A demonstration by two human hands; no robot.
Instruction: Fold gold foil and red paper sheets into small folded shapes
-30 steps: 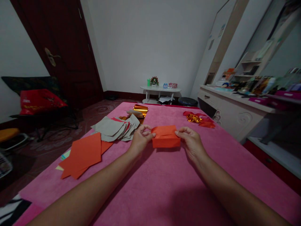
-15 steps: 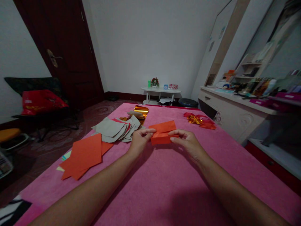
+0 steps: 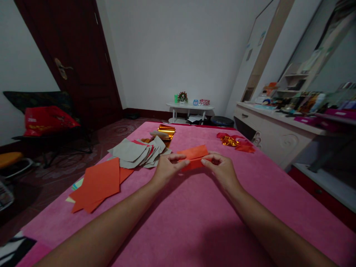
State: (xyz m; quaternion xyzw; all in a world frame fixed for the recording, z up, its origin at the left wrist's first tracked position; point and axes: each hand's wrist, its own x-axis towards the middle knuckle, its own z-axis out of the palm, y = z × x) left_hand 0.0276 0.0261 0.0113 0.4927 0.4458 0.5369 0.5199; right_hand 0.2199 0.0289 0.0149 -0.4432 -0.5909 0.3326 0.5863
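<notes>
A creased piece of orange paper (image 3: pixel 193 152) is held between my hands above the pink cloth (image 3: pixel 178 218). My left hand (image 3: pixel 167 168) pinches its left end, thumb on the near face. At the right end, my right hand (image 3: pixel 221 168) grips it with the thumb in front and fingers behind. A fold runs across the paper's length. Left of my left hand lies a loose pile of grey paper sheets (image 3: pixel 129 152) with some red edges showing. Nearer to me are several flat orange sheets (image 3: pixel 100 181), partly overlapping.
Shiny gold foil (image 3: pixel 167 129) lies behind the grey pile. More crumpled gold foil (image 3: pixel 229 141) and red-orange scraps (image 3: pixel 244 146) sit at the far right of the cloth. A cluttered dresser (image 3: pixel 272 120) stands to the right, and a chair holds a red bag (image 3: pixel 50 120) at left.
The near flap of the orange paper is tilted more towards the upper part. My left thumb has moved onto the paper's front, and both hands have closed in slightly.
</notes>
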